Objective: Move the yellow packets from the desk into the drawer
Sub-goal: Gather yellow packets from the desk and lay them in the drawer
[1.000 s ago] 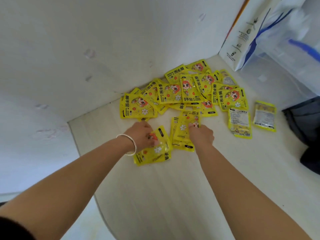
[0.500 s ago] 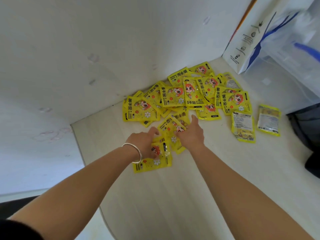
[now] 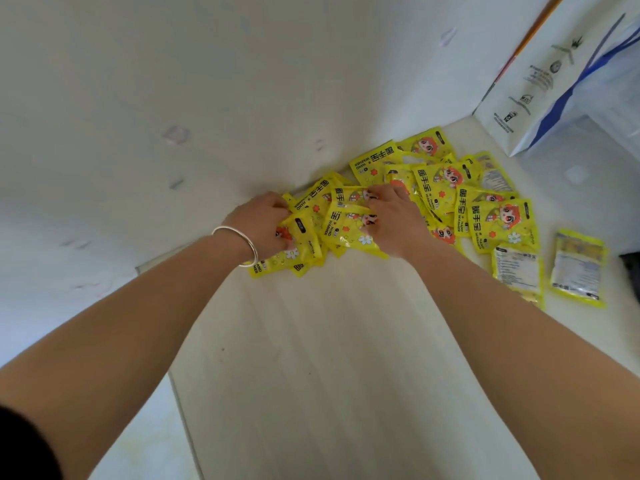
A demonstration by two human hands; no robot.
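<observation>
Several yellow packets point(image 3: 446, 188) with a cartoon face lie in a loose heap on the pale wooden desk point(image 3: 339, 358), against the white wall. My left hand point(image 3: 263, 221), a silver bangle on its wrist, grips a small bunch of packets point(image 3: 298, 247) at the heap's left end. My right hand point(image 3: 391, 220) curls over packets point(image 3: 349, 230) just to the right, its fingers hooked on their top edges. Two packets point(image 3: 517, 268) lie face down apart from the heap at the right. No drawer is in view.
A white paper bag point(image 3: 540, 84) with blue handles stands at the back right of the desk, with clear plastic point(image 3: 616, 109) beside it. A dark object point(image 3: 632, 268) shows at the right edge. The desk's left edge point(image 3: 183, 403) runs close to my left forearm.
Both hands have reached farther back into the heap and drawn together. The packets they held near the front now lie bunched against the heap's left end.
</observation>
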